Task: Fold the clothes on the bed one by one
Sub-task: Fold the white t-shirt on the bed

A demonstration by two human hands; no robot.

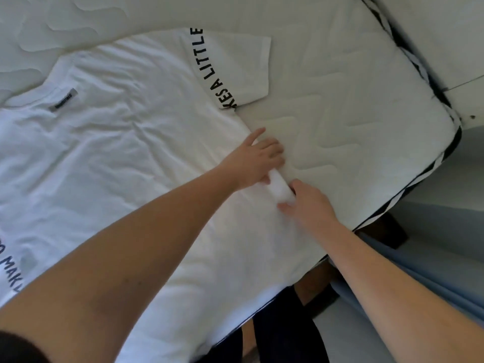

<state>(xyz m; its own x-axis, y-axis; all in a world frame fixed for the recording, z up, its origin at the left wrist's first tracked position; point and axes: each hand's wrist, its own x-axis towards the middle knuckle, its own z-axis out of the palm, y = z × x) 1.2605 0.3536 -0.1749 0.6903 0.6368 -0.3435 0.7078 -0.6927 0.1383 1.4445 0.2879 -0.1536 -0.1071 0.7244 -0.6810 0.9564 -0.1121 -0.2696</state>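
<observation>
A white T-shirt [125,142] with black lettering on its sleeves lies spread flat on the bed, neck label toward the left. One short sleeve [235,66] points up toward the far side. My left hand [252,161] and my right hand [307,205] meet at the shirt's right side seam. Both pinch a raised fold of the white fabric between them, with my left index finger stretched out along the seam.
The white quilted mattress [353,121] ends in a corner with black-and-white piping at the right. Beyond it are a pale floor and a wall. Dark trouser legs and a blue cloth [419,271] show below the bed's near edge.
</observation>
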